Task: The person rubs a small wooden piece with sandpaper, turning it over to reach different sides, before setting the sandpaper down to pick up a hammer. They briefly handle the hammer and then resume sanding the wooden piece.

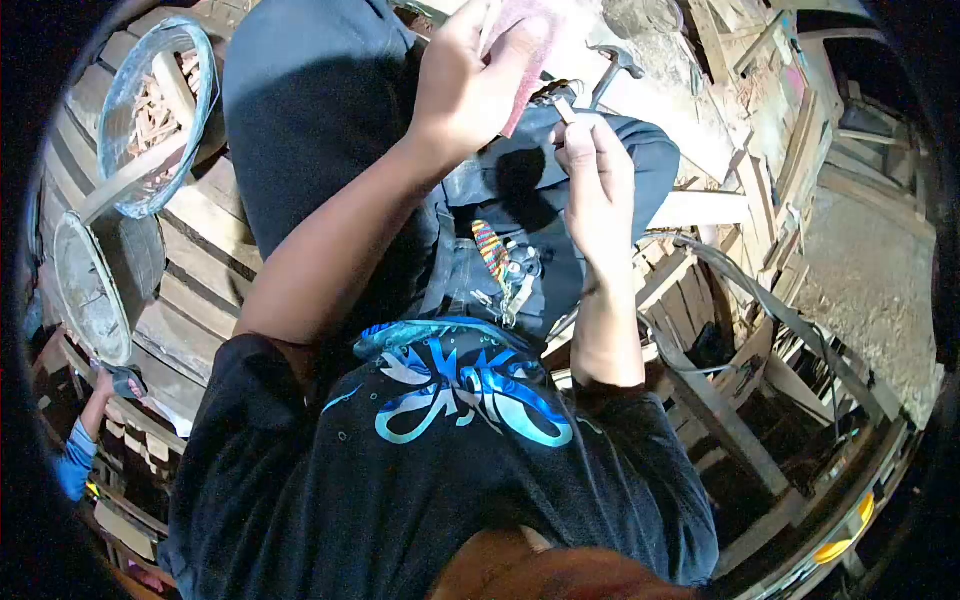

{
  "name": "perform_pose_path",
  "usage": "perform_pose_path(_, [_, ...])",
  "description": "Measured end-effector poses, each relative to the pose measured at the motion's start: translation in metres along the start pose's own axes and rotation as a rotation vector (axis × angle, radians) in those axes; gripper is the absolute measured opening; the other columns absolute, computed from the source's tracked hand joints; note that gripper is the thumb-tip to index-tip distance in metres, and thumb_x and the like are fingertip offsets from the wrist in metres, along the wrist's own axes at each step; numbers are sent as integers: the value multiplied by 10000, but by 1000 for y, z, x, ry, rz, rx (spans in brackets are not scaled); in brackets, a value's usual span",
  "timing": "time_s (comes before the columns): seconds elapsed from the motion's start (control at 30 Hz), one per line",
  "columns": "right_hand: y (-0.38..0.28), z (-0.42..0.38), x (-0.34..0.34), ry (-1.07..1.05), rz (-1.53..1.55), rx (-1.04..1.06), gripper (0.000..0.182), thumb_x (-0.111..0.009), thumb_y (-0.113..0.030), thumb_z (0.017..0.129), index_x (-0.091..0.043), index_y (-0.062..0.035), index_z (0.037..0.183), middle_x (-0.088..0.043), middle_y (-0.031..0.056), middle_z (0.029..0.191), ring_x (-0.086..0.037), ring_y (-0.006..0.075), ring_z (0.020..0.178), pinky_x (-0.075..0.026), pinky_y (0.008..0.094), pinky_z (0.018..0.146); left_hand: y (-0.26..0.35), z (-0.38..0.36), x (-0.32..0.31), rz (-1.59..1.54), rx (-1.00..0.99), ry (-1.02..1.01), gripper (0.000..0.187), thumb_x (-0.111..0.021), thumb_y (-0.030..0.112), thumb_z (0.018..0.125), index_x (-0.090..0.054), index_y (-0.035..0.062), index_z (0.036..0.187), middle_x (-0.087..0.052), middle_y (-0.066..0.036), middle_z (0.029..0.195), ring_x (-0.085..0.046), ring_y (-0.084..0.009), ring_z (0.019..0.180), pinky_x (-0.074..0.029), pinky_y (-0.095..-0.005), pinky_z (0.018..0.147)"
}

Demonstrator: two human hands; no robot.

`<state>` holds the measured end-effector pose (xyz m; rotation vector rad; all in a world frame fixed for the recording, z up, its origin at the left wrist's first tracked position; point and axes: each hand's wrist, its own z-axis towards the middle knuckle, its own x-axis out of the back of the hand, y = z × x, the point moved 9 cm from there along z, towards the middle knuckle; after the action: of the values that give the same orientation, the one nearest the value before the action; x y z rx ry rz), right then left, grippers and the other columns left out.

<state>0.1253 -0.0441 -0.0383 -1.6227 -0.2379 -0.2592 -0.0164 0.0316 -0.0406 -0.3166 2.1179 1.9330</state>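
Note:
Near the top middle, my left hand (462,85) is closed on a pinkish-red sheet that looks like sandpaper (527,85); glare washes out its upper part. Lower and to the right, my right hand (600,180) pinches a small pale piece of wood (566,110) between thumb and fingers, apart from the sheet. Just beyond that piece lies a hammer (617,66), its head to the right. On my dark trousers, a bunch of keys (520,275) with a multicoloured woven strap (489,248) rests at the waist.
To the left stands a bluish bucket (208,95) holding wood scraps (155,125), beside a second tilted bucket (115,335). Another person's hand (103,385) and blue sleeve (77,460) show at far left. Wood offcuts (790,160) and slatted boards (690,300) spread along the right.

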Motion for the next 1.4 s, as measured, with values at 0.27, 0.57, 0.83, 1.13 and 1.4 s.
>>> perform_pose_path(0.27, [1, -2, -2, 11, 59, -15, 173, -496, -146, 1001, -554, -15, 905, -487, -3, 755, -432, 74, 736, -385, 237, 669, -12, -4, -13, 338, -165, -156, 239, -607, 151, 949, -591, -26, 1108, -675, -79, 990, -620, -111, 917, -497, -263, 805])
perform_pose_path(0.57, [-10, 2, 7, 93, -92, 100, 144, -572, -130, 947, -613, -1, 993, -585, 36, 754, -514, 89, 729, -442, 254, 673, -17, -7, -18, 83, -144, -169, 211, -593, 106, 939, -598, -20, 1108, -686, -102, 1016, -646, -146, 939, -506, -275, 828])
perform_pose_path(0.83, [-7, 3, 7, -60, -51, 6, 201, -510, -174, 992, -588, -2, 923, -551, 33, 727, -489, 92, 715, -424, 264, 662, 24, -16, -6, 372, -697, 71, 211, -635, 111, 923, -592, 11, 1103, -678, -108, 910, -658, -168, 851, -518, -292, 765])
perform_pose_path(1.13, [-1, 2, -3, -116, 44, -40, 334, -430, -268, 1037, -517, -42, 807, -432, -24, 716, -361, 74, 681, -312, 241, 609, 6, -9, -17, 238, -238, -203, 183, -611, 99, 937, -585, -12, 1080, -664, -90, 932, -623, -150, 830, -494, -266, 743])
perform_pose_path(1.4, [-4, -1, -5, -48, 24, -13, 346, -441, -258, 1026, -482, -19, 779, -411, 1, 673, -374, 104, 660, -356, 280, 601, 16, -14, -19, 566, -373, -134, 287, -647, 210, 907, -599, -10, 1084, -680, -157, 935, -675, -201, 861, -517, -319, 760])
